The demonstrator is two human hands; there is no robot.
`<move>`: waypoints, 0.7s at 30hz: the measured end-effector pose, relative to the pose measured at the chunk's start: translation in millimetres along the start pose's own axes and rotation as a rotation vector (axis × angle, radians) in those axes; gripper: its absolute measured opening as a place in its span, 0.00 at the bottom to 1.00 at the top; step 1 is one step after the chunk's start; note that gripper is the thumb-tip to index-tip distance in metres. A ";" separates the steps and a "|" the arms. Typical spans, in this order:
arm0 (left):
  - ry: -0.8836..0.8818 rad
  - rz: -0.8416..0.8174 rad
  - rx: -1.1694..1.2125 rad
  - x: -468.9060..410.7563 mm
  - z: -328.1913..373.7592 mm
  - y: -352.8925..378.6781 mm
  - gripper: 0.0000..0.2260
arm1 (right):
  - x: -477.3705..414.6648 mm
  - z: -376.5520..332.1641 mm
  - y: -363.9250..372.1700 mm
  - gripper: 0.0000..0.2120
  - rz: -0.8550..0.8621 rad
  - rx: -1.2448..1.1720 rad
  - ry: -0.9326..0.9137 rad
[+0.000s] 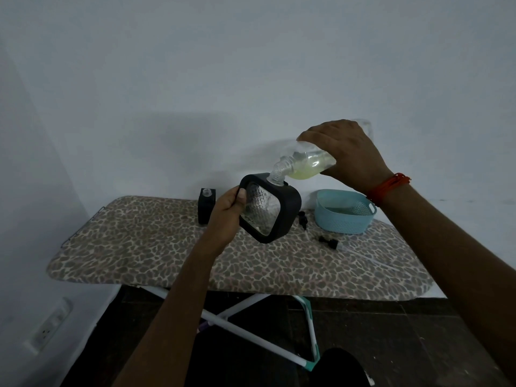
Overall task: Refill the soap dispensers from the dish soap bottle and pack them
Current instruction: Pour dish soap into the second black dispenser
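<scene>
"While the soap was being poured, how were the two hands seen to be engaged?"

"The left hand (pixel 226 216) was clamped round one side of the black-framed dispenser (pixel 269 209), which was held tilted in the air above the ironing board (pixel 156 247). The right hand (pixel 346 155) was wrapped over the dish soap bottle (pixel 307 163), which was tipped so that its mouth was set against the dispenser's open neck."

"How much could be counted as done?"

"Little, it was judged. Pale green soap was seen pooled at the bottle's shoulder, yet the dispenser's patterned glass looked nearly clear, so the first fill was taken to be barely begun. Whether soap was actually flowing could not be told."

"And what was left?"

"A second dispenser (pixel 207 205) was stood at the board's far edge, uncapped, and no soap could be made out in it. The far pump head (pixel 303 217) was laid loose just beside the blue basket (pixel 343 223) at the far right corner, and the near pump head (pixel 329 243) was laid closer to the front, its tube trailed toward the right edge. Nothing was seen in the basket. Both fills, both pumps and the packing were therefore reckoned outstanding."
</scene>
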State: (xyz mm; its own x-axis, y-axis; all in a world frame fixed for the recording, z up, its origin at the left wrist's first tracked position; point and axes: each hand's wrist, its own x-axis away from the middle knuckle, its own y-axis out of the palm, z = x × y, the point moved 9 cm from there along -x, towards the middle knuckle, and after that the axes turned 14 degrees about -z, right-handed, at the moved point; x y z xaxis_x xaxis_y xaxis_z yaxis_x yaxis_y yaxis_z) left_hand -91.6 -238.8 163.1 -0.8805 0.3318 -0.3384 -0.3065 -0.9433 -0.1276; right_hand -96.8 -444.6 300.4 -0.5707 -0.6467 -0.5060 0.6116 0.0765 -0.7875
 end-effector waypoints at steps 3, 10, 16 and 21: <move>0.003 -0.004 -0.004 0.7 0.8 0.3 0.12 | 0.0 -1.1 -1.1 0.25 0.006 0.000 -0.005; -0.014 0.010 -0.023 0.7 -2.4 -3.8 0.16 | -1.6 -1.5 1.9 0.26 -0.008 -0.012 0.003; -0.007 0.008 -0.013 0.9 -0.9 -4.0 0.15 | -2.3 -3.6 0.5 0.26 0.014 -0.018 0.003; 0.005 0.015 -0.013 -0.4 0.5 -5.5 0.16 | -2.5 -2.5 1.5 0.26 0.020 -0.018 0.003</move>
State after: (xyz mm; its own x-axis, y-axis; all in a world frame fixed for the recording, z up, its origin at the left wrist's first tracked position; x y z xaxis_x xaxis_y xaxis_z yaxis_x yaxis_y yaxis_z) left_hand -89.8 -233.8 164.4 -0.8833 0.3178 -0.3447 -0.2887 -0.9480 -0.1341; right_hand -95.8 -440.9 299.6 -0.5600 -0.6426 -0.5229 0.6130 0.1031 -0.7833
